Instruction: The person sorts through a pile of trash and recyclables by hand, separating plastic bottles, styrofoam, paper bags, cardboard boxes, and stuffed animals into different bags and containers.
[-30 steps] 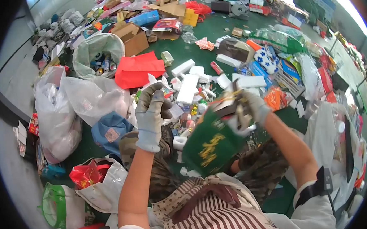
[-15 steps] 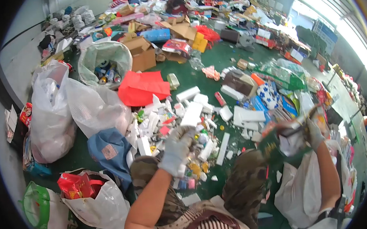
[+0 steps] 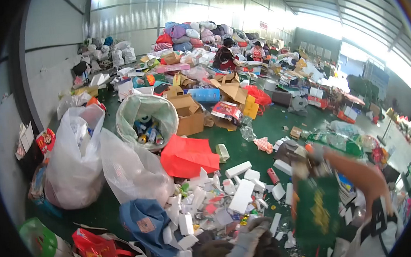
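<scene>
My right hand (image 3: 316,155), in a pale glove and smeared by motion, grips the top of a dark green bag (image 3: 317,209) with gold lettering. The bag hangs upright from it, in front of the scrap at right. My left hand (image 3: 247,241), also gloved, is low in the middle near my knee, beside a heap of white foam pieces (image 3: 241,196) and small scraps. Its fingertips are blurred, so I cannot make out their pose. Beyond the heap lies a flat red sheet (image 3: 188,155). A red can-like cylinder (image 3: 273,175) lies right of the foam.
At left stand clear plastic sacks (image 3: 76,167), a lined bin (image 3: 171,111) holding cans, and a blue cloth bag (image 3: 143,226). Cardboard boxes (image 3: 186,118) lie behind. Green plastic bottles (image 3: 336,144) lie at right. Other people (image 3: 224,56) are far back among piled bags.
My view has tilted up and shows more of the room. My right hand has carried the green bag inward and forward, and the bag now hangs upright. My left hand has drawn back from the foam.
</scene>
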Action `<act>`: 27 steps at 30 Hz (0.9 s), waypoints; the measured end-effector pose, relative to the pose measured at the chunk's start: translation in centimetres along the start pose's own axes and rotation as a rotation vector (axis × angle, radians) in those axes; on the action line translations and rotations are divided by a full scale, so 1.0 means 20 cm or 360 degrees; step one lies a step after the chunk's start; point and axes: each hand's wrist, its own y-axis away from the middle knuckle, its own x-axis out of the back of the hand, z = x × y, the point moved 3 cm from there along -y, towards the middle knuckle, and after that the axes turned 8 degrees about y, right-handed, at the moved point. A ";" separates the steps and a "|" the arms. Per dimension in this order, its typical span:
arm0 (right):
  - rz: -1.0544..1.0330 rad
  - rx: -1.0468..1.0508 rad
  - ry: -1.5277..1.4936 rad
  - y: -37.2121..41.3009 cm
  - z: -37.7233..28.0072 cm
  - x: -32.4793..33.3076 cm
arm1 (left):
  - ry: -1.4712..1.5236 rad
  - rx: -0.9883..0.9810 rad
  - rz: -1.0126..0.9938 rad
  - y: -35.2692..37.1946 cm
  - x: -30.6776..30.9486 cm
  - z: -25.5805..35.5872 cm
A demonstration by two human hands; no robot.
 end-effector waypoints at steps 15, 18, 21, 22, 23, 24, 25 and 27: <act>-0.0248 0.0665 -0.1013 -0.33 -0.88 1.10 | -0.0281 -0.0074 0.0204 -0.02 -0.17 0.02; -0.0724 -0.0055 -0.1294 0.69 -0.93 0.10 | -0.0010 -0.0136 0.0236 0.08 -0.07 0.01; -0.1132 -0.1032 -0.1587 1.94 -0.99 -0.28 | -0.0284 -0.0303 0.0386 0.15 0.06 0.01; -0.1205 -0.1544 -0.1569 2.27 -1.05 -0.21 | -0.0329 -0.0217 0.0403 0.17 -0.03 0.01; -0.1334 -0.2020 -0.1662 2.56 -1.11 -0.15 | -0.0380 -0.0125 0.0423 0.19 -0.12 0.00; -0.1249 -0.2337 -0.1678 2.97 -1.27 -0.25 | -0.0490 -0.0125 0.0440 0.20 -0.12 -0.03; -0.1283 -0.2784 -0.1570 3.16 -1.35 -0.13 | -0.0600 -0.0128 0.0452 0.21 -0.10 -0.06; -0.1103 -0.3640 -0.1353 3.55 -1.61 0.02 | -0.0684 -0.0020 0.0481 0.20 -0.10 -0.15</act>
